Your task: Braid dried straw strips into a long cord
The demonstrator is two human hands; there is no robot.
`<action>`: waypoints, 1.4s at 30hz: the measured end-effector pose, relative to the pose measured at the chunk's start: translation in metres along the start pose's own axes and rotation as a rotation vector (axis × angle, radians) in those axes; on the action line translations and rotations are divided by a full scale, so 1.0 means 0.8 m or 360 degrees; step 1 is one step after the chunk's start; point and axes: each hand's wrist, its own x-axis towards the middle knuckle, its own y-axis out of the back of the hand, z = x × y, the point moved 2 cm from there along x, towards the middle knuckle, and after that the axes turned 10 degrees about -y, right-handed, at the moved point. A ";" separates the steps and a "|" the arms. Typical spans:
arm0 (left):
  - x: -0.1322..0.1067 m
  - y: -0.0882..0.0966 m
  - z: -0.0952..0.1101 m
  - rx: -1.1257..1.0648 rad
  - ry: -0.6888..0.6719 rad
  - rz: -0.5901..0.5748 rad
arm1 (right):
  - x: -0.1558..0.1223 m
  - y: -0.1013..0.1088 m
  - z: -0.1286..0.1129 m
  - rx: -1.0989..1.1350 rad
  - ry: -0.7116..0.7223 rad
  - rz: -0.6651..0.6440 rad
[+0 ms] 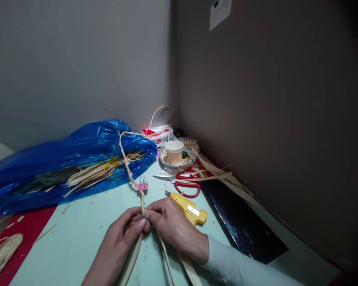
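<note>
A pale plaited straw cord [126,161] runs from the back of the table down to my hands. A pink binder clip [142,186] grips it just above them. My left hand [128,230] pinches the lower end of the plait between thumb and fingers. Close against it, my right hand [168,220] pinches the same spot from the other side. Loose flat straw strips [133,258] hang below the fingers toward the front edge. Beside my right hand lies a yellow glue gun [189,208], with red-handled scissors [187,188] beyond it.
A blue plastic bag [86,139] at the left holds a bundle of dry straw [91,174]. At the back, a paper cup [174,152] sits in a woven basket [193,145]. A black panel [241,220] lies right; a woven straw piece [6,254] is at lower left.
</note>
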 end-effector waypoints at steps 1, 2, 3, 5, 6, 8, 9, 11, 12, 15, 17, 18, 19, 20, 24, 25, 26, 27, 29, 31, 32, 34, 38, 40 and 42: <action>0.003 -0.005 -0.004 -0.0253 0.0122 -0.0057 | 0.000 0.000 0.000 -0.0014 0.0021 -0.0015; 0.005 -0.009 -0.008 -0.0458 0.0230 -0.0095 | -0.001 0.001 -0.001 -0.0063 0.0034 -0.0010; 0.005 -0.013 -0.011 -0.0595 0.0318 -0.0101 | -0.002 0.003 -0.002 -0.0142 0.0036 0.0013; 0.005 -0.017 -0.015 -0.0686 0.0420 -0.0032 | -0.005 0.008 -0.007 -0.0340 0.0034 0.0065; 0.005 -0.017 -0.016 -0.0659 0.0427 0.0007 | -0.007 0.010 -0.011 -0.0431 0.0040 0.0061; 0.004 -0.014 -0.017 -0.0530 0.0390 0.0086 | -0.012 0.014 -0.020 -0.0592 0.0052 0.0021; 0.004 -0.012 -0.017 -0.0456 0.0371 0.0121 | -0.014 0.015 -0.024 -0.0681 0.0049 0.0014; 0.004 -0.010 -0.017 -0.0339 0.0337 0.0182 | -0.018 0.017 -0.030 -0.0879 0.0020 0.0057; 0.004 -0.009 -0.017 -0.0304 0.0315 0.0213 | -0.019 0.018 -0.032 -0.0978 0.0002 0.0095; 0.003 -0.009 -0.015 -0.0267 0.0255 0.0281 | -0.024 0.019 -0.033 -0.1206 -0.0024 0.0171; 0.002 -0.009 -0.015 -0.0199 0.0246 0.0314 | -0.029 0.015 -0.033 -0.1311 -0.0003 0.0214; 0.002 -0.008 -0.015 -0.0142 0.0241 0.0331 | -0.032 0.012 -0.032 -0.1361 0.0019 0.0250; 0.001 -0.008 -0.014 -0.0084 0.0222 0.0340 | -0.036 0.007 -0.032 -0.1413 0.0052 0.0284; 0.001 -0.008 -0.013 -0.0037 0.0191 0.0350 | -0.039 0.002 -0.032 -0.1475 0.0095 0.0311; 0.002 -0.008 -0.011 -0.0058 0.0145 0.0361 | -0.047 -0.025 -0.023 -0.1796 0.0448 0.0307; 0.002 -0.008 -0.011 -0.0079 0.0173 0.0367 | -0.046 -0.031 -0.020 -0.1863 0.0574 0.0307; 0.001 -0.008 -0.012 -0.0097 0.0204 0.0366 | -0.046 -0.037 -0.016 -0.1911 0.0700 0.0321; 0.000 -0.008 -0.013 -0.0118 0.0224 0.0362 | -0.045 -0.041 -0.012 -0.1943 0.0817 0.0345; -0.001 -0.008 -0.015 -0.0178 0.0226 0.0330 | -0.042 -0.048 -0.003 -0.1984 0.0988 0.0425; -0.001 -0.008 -0.018 -0.0276 0.0233 0.0257 | -0.041 -0.053 0.003 -0.1996 0.1085 0.0516; -0.002 -0.008 -0.020 -0.0326 0.0246 0.0223 | -0.040 -0.055 0.005 -0.1996 0.1112 0.0549; -0.001 -0.007 -0.022 -0.0393 0.0267 0.0204 | -0.041 -0.057 0.005 -0.1990 0.1125 0.0560; -0.001 -0.005 -0.022 -0.0367 0.0250 0.0278 | -0.044 -0.041 -0.012 -0.1784 0.0884 0.0386; -0.003 -0.005 -0.022 -0.0317 0.0276 0.0277 | -0.041 -0.020 -0.024 -0.1510 0.0582 0.0361; -0.006 -0.006 -0.023 -0.0286 0.0284 0.0257 | -0.034 0.003 -0.032 -0.1229 0.0350 0.0468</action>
